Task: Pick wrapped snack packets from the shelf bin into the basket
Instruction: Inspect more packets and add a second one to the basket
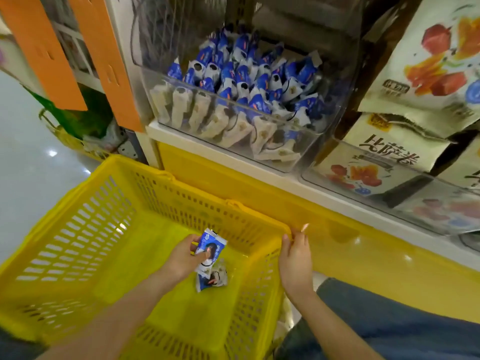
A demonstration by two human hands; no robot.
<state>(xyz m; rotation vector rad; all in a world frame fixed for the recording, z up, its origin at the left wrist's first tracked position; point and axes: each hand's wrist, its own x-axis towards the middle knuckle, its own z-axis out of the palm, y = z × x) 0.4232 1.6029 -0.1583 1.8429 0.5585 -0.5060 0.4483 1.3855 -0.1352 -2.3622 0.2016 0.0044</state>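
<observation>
A yellow plastic basket (78, 229) sits on the floor below the shelf. Inside it, my left hand (181, 258) grips a blue-and-white wrapped snack packet (211, 244) low over the basket floor. Another packet (211, 279) lies on the basket bottom just below it. My right hand (294, 263) pinches the basket's right rim. Up on the shelf, a clear plastic bin (298, 152) is packed with several more blue-and-white packets (241, 76).
Large snack bags (426, 55) fill the clear bins to the right. A yellow shelf base (363, 245) runs behind the basket. Orange panels (101, 55) hang at upper left, with glossy floor beyond. My knee in blue jeans (389, 326) is at lower right.
</observation>
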